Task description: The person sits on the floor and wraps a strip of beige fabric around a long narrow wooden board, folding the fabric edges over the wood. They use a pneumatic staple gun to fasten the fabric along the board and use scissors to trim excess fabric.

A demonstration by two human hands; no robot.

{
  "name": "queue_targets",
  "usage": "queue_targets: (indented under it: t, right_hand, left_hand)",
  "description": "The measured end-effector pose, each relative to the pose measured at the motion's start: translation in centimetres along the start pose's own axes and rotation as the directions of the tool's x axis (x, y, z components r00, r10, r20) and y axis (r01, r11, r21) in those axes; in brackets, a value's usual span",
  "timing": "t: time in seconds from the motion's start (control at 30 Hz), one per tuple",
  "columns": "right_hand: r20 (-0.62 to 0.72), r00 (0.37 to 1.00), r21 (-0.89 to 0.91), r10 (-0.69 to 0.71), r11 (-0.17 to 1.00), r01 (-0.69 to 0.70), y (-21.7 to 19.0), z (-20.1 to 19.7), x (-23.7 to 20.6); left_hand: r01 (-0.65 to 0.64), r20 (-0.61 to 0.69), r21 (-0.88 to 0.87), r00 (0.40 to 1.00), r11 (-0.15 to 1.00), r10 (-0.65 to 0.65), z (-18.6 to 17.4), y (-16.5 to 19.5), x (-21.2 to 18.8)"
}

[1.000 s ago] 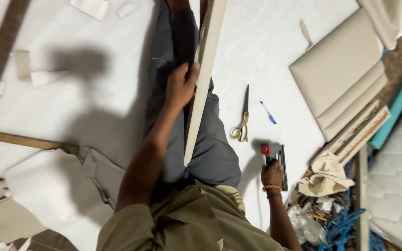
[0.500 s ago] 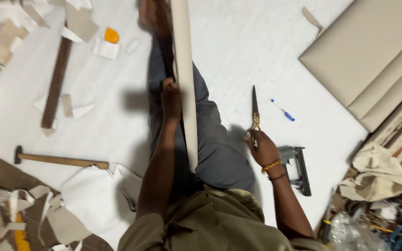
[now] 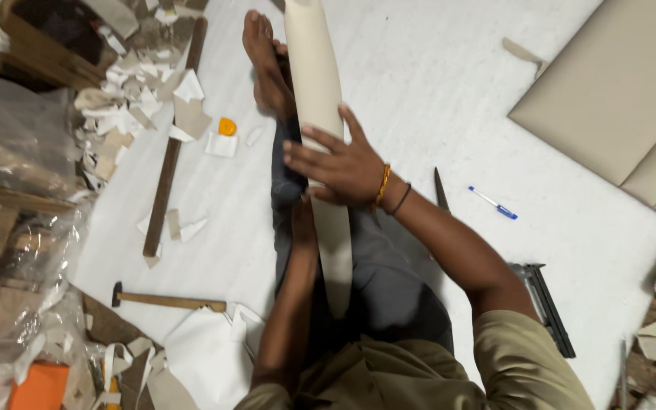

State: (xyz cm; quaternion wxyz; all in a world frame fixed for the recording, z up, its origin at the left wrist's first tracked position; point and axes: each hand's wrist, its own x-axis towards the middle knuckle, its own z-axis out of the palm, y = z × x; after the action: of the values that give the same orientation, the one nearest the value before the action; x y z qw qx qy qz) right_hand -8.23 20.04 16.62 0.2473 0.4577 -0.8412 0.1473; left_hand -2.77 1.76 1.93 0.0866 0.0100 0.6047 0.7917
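Right hand [image 3: 343, 163] flat, fingers spread, pressing beige covered strip [image 3: 320, 137] lying along leg. Left hand [image 3: 303, 216] under strip, grip hidden. White sheet [image 3: 449, 91] covers floor; pen [image 3: 493, 203], hammer [image 3: 165, 301], wooden batten [image 3: 168, 163], paper scraps [image 3: 138, 91] around.

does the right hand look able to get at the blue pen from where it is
Probably yes. The right hand lies flat on the cream padded strip, holding nothing, and the blue pen lies alone on bare white floor on that same side, nothing between them.
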Motion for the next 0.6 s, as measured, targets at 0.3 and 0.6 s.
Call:
queue_targets:
  t: [0.3, 0.6]
  right_hand:
    - [-0.096, 0.919, 0.078, 0.382, 0.924, -0.376, 11.4, -3.0, 5.6]
    - [-0.043, 0.539, 0.815, 0.841, 0.342, -0.468, 7.1, 8.8, -2.9]
  left_hand:
    - [-0.236, -0.209, -0.027, 0.952, 0.971, 0.225, 6.8, 4.5, 4.1]
    - [-0.614, -0.373, -0.032, 0.739, 0.789, 0.561, 9.3, 14.7, 16.5]
